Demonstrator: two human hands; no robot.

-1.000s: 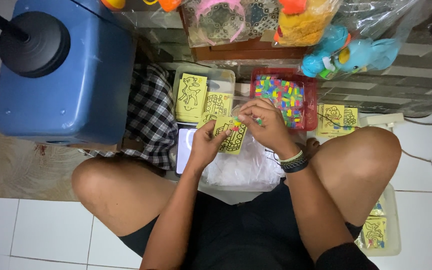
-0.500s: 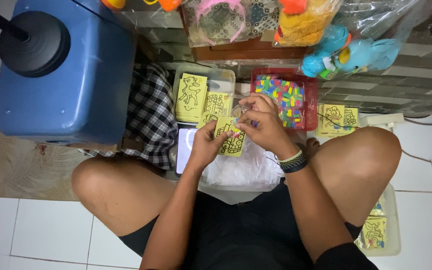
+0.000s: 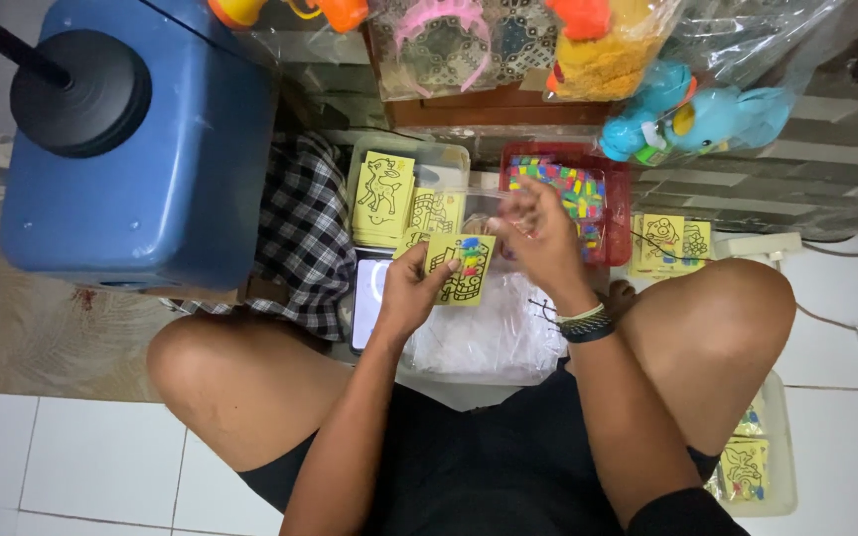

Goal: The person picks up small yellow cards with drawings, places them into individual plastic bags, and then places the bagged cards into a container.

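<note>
I sit cross-legged on the floor. My left hand holds a small yellow card with a black line drawing and a few coloured bits on it. My right hand is raised just right of the card, blurred, fingers pinched together; a thin clear plastic sleeve seems to be in them, though I cannot tell for sure. A dark bracelet sits on the right wrist. Below the hands lies a heap of clear plastic bags.
A clear tub of yellow picture cards and a red tray of small coloured packets stand ahead. More cards lie to the right, a phone to the left, a blue drum, checked cloth, hanging toys.
My right hand has lifted up and to the right off the card, and the card in my left hand now shows its whole face.
</note>
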